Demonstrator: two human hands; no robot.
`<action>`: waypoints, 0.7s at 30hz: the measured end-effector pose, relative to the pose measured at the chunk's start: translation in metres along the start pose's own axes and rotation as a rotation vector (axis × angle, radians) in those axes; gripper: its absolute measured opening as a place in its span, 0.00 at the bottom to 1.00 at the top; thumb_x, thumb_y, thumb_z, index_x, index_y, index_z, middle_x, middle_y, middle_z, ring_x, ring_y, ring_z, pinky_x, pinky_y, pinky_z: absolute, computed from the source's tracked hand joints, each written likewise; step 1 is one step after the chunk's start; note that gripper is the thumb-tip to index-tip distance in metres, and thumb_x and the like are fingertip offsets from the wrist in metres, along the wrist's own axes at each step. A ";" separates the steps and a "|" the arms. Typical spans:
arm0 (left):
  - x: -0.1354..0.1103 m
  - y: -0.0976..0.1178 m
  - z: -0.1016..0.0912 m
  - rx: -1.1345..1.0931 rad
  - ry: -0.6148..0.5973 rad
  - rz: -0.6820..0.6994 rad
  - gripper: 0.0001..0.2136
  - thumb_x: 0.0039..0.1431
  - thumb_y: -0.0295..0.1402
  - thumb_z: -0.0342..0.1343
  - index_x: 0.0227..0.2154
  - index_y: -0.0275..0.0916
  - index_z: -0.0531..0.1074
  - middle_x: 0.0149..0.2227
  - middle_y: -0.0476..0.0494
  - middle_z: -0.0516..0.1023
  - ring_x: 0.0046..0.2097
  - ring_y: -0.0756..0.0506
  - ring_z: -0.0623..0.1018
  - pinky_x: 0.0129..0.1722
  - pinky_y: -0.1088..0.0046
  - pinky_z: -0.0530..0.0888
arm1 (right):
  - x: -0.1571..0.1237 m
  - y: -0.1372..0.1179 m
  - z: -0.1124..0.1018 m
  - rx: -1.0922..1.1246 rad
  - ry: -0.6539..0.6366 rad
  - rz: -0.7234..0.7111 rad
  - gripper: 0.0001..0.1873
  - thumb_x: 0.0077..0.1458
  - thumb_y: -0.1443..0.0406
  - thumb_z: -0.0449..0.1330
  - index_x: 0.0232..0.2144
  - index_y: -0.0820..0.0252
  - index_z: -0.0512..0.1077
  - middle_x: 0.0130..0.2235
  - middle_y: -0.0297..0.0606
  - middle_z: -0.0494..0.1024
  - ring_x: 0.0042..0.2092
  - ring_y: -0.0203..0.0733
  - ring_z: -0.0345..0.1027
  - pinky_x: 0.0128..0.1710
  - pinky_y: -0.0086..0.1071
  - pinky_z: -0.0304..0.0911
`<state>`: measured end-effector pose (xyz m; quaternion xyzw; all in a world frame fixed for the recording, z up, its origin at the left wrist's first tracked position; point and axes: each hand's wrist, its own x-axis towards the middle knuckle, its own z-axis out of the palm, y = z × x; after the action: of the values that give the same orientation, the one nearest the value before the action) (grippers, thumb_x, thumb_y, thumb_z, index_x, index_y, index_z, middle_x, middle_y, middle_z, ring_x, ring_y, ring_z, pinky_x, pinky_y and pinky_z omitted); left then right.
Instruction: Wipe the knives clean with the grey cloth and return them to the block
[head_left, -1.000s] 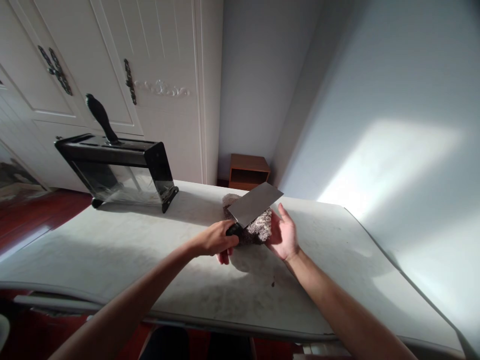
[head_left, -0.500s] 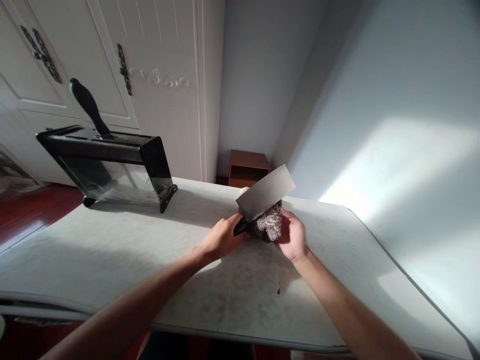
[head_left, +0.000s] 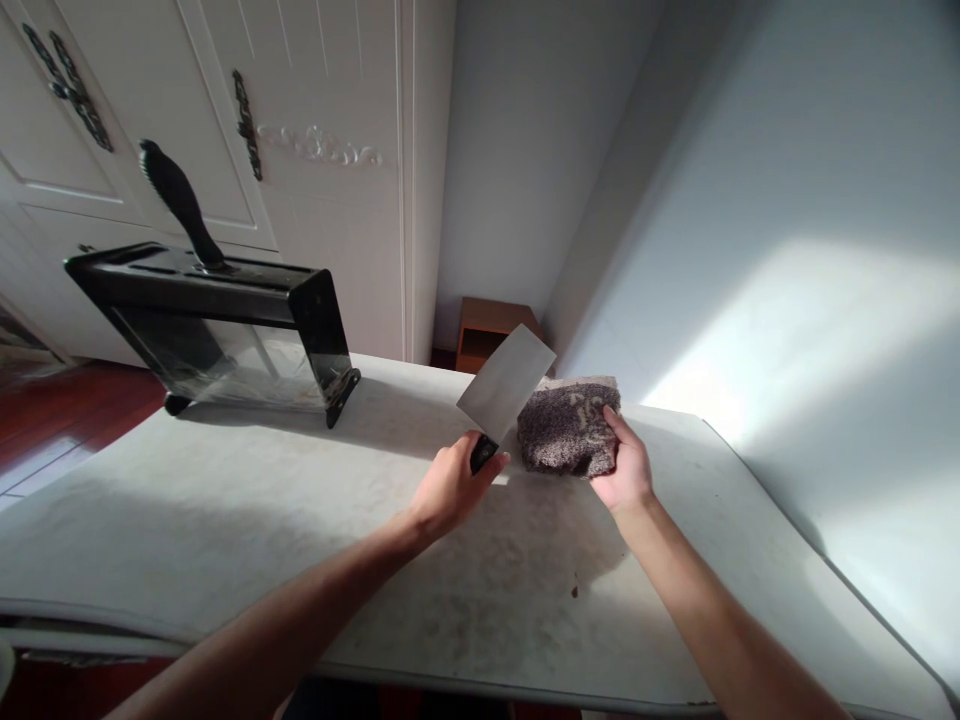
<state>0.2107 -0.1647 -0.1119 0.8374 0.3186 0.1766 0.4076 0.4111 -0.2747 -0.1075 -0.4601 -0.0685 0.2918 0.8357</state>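
Observation:
My left hand (head_left: 454,487) is closed round the black handle of a cleaver (head_left: 506,385), whose broad steel blade points up and away above the table. My right hand (head_left: 626,470) grips the right edge of a folded dark speckled cloth (head_left: 566,428), holding it just right of the blade. Cloth and blade are close but I cannot tell if they touch.
A black knife block (head_left: 225,320) with a clear front stands at the table's back left, one black-handled knife (head_left: 176,205) in its top. The white table (head_left: 225,530) carries a small dark speck (head_left: 575,592). White cupboard doors stand behind, a brown wooden stand (head_left: 487,335) lies beyond, and a wall is on the right.
My right hand has gone from open beside the cloth to gripping it and has drawn it out to the right of the blade. The cleaver has tilted more upright.

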 end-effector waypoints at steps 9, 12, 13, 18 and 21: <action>-0.003 -0.002 0.007 0.158 -0.090 0.092 0.09 0.62 0.41 0.50 0.36 0.42 0.69 0.30 0.46 0.78 0.32 0.45 0.76 0.28 0.73 0.60 | -0.004 -0.002 -0.003 -0.385 -0.189 -0.518 0.21 0.51 0.62 0.64 0.50 0.52 0.74 0.46 0.37 0.81 0.50 0.51 0.74 0.52 0.56 0.68; -0.004 0.000 0.006 0.215 -0.125 0.105 0.10 0.62 0.42 0.50 0.40 0.43 0.69 0.32 0.44 0.79 0.33 0.43 0.78 0.28 0.73 0.61 | -0.005 0.008 -0.005 -0.848 -0.300 -0.894 0.25 0.54 0.64 0.62 0.55 0.51 0.71 0.56 0.40 0.75 0.62 0.53 0.63 0.62 0.56 0.57; -0.005 0.001 0.006 0.238 -0.137 0.113 0.10 0.62 0.42 0.50 0.40 0.43 0.69 0.32 0.44 0.80 0.33 0.43 0.78 0.28 0.73 0.61 | -0.005 0.011 -0.006 -0.977 -0.336 -1.001 0.26 0.56 0.66 0.61 0.57 0.50 0.69 0.60 0.40 0.72 0.65 0.52 0.58 0.65 0.56 0.53; -0.007 0.004 0.004 0.337 -0.184 0.149 0.12 0.63 0.43 0.49 0.43 0.44 0.69 0.32 0.43 0.80 0.33 0.41 0.80 0.27 0.72 0.62 | 0.004 0.019 -0.009 -1.223 -0.353 -1.167 0.34 0.61 0.66 0.56 0.67 0.48 0.52 0.68 0.40 0.56 0.69 0.49 0.46 0.67 0.56 0.48; -0.007 0.004 0.004 0.358 -0.207 0.175 0.13 0.63 0.43 0.48 0.45 0.44 0.69 0.33 0.42 0.80 0.34 0.40 0.80 0.28 0.72 0.63 | 0.009 0.019 -0.013 -1.221 -0.272 -1.170 0.37 0.62 0.63 0.56 0.69 0.50 0.46 0.71 0.41 0.47 0.71 0.50 0.39 0.68 0.57 0.44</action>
<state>0.2089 -0.1733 -0.1114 0.9346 0.2273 0.0649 0.2659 0.4153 -0.2712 -0.1313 -0.6812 -0.5398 -0.2219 0.4420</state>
